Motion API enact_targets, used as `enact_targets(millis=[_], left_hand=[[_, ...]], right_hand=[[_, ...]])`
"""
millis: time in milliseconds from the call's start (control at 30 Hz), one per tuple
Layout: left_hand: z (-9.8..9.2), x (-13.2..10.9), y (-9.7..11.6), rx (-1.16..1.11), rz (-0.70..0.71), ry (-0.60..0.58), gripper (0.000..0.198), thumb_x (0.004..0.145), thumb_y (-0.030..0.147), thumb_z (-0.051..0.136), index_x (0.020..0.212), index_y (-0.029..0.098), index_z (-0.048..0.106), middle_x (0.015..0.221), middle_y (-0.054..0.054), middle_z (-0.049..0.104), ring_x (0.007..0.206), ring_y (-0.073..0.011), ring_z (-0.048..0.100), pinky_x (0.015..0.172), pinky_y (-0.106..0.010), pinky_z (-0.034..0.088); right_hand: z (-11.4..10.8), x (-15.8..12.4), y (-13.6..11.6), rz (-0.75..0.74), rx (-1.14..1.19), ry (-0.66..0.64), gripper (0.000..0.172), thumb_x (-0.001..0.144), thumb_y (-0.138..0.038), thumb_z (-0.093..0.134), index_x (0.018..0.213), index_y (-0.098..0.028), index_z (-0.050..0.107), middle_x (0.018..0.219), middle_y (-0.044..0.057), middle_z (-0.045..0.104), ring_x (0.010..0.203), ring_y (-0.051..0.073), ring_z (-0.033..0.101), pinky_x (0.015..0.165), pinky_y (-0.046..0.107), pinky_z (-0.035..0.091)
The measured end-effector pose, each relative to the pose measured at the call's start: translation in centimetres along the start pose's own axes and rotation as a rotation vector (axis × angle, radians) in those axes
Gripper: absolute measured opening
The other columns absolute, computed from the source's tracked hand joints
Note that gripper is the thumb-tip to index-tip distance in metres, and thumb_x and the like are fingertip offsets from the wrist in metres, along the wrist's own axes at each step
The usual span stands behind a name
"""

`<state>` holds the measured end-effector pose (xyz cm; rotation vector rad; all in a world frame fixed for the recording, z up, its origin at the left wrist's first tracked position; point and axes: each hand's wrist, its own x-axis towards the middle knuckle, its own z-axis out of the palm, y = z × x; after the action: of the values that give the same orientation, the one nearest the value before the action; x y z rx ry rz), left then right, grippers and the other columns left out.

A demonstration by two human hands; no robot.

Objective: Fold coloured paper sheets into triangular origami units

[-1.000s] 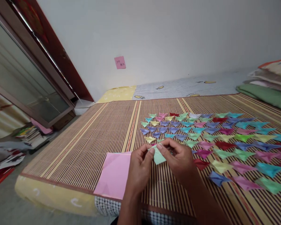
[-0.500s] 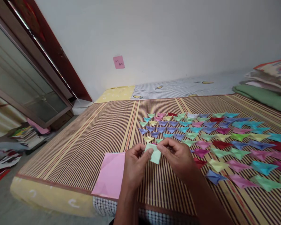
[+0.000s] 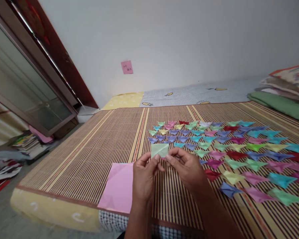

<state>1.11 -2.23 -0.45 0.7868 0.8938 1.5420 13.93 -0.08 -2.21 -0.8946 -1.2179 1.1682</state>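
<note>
A small folded square of pale green paper (image 3: 159, 149) is held up above the striped mat, with a diagonal crease across it. My left hand (image 3: 145, 174) pinches its lower left part, thumb in front and fingers behind. At the lower right corner, my right hand (image 3: 186, 169) grips the same paper between thumb and forefinger. Pink paper sheets (image 3: 118, 187) lie flat on the mat just left of my left forearm. Rows of folded paper pieces (image 3: 235, 162) in many colours spread behind and to the right of my hands.
The striped mat (image 3: 89, 159) covers a bed, with its front edge (image 3: 59, 210) near me. A folded green cloth and pillows (image 3: 279, 104) are stacked at the far right. A pink note (image 3: 127, 67) sticks to the wall. Books (image 3: 27, 146) stand at the left.
The green paper has been raised a little and turned, so its top edge now lies level. Both hands still hold it, and the paper rows have not moved.
</note>
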Motion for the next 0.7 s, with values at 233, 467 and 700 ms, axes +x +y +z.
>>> enact_targets(millis=[233, 467, 700], left_hand=[[-0.8, 0.5, 0.3, -0.038, 0.009, 0.025, 0.022, 0.072, 0.028, 0.09, 0.077, 0.013, 0.075, 0.06, -0.002, 0.073, 0.05, -0.0071, 0.06, 0.053, -0.014, 0.048], [-1.4, 0.5, 0.0, 0.168, 0.091, -0.006, 0.011, 0.086, 0.025, 0.078, 0.09, 0.014, 0.077, 0.08, -0.005, 0.08, 0.076, -0.0149, 0.075, 0.078, -0.024, 0.058], [-1.3, 0.2, 0.2, 0.149, 0.161, -0.039, 0.027, 0.085, 0.027, 0.081, 0.111, 0.022, 0.076, 0.1, -0.004, 0.079, 0.087, -0.0167, 0.075, 0.085, -0.029, 0.059]], right_hand=[[1.1, -0.4, -0.2, -0.036, -0.062, -0.029, 0.013, 0.087, -0.031, 0.068, 0.082, -0.019, 0.066, 0.072, -0.001, 0.065, 0.066, 0.015, 0.062, 0.061, 0.026, 0.047], [0.2, -0.7, -1.4, -0.085, -0.168, 0.051, 0.017, 0.092, -0.032, 0.068, 0.103, -0.022, 0.075, 0.082, 0.002, 0.067, 0.081, 0.02, 0.067, 0.071, 0.031, 0.051], [0.2, -0.5, -0.8, -0.105, -0.093, 0.014, 0.013, 0.092, -0.032, 0.069, 0.089, -0.022, 0.076, 0.084, 0.002, 0.07, 0.079, 0.019, 0.066, 0.075, 0.033, 0.052]])
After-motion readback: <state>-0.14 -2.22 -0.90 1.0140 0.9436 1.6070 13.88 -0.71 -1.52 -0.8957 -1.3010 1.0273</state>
